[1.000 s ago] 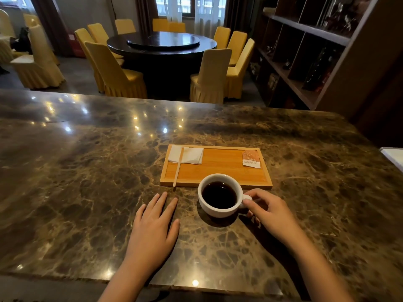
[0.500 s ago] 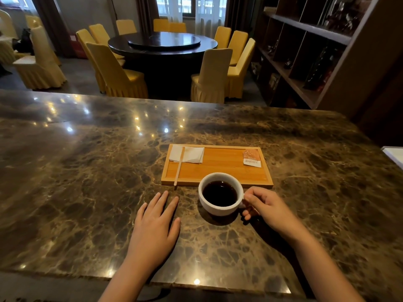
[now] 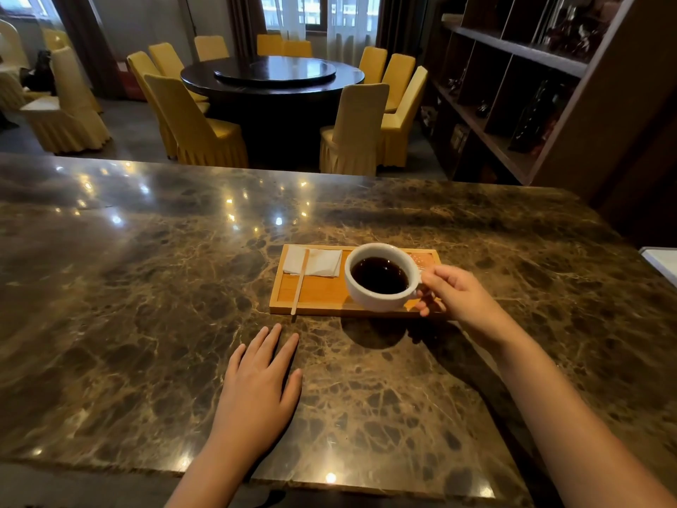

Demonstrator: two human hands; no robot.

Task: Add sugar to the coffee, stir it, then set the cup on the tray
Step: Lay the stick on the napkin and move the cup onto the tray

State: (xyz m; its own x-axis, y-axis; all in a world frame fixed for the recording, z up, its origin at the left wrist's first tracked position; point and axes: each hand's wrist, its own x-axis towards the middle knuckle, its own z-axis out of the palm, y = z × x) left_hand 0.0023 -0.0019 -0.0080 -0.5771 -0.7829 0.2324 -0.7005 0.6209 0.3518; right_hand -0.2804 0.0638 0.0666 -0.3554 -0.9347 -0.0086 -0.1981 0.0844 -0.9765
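A white cup (image 3: 381, 300) of black coffee hangs in the air over the right part of the wooden tray (image 3: 318, 295), its shadow on the marble below. My right hand (image 3: 458, 295) holds it by the handle. A sugar packet (image 3: 421, 259) lies at the tray's far right corner, mostly hidden behind the cup. A wooden stir stick (image 3: 300, 282) rests across a white napkin (image 3: 315, 262) on the tray's left side, its near end over the rim. My left hand (image 3: 256, 386) lies flat on the counter, fingers together, holding nothing.
The brown marble counter (image 3: 146, 306) stretches wide to the left and right. A white object (image 3: 663, 265) sits at the right edge. Beyond the counter are a dark round table (image 3: 273, 77), yellow chairs and a dark shelf unit (image 3: 531, 86).
My right hand has lifted the cup off the counter and carried it forward over the tray. My left hand has stayed flat in place.
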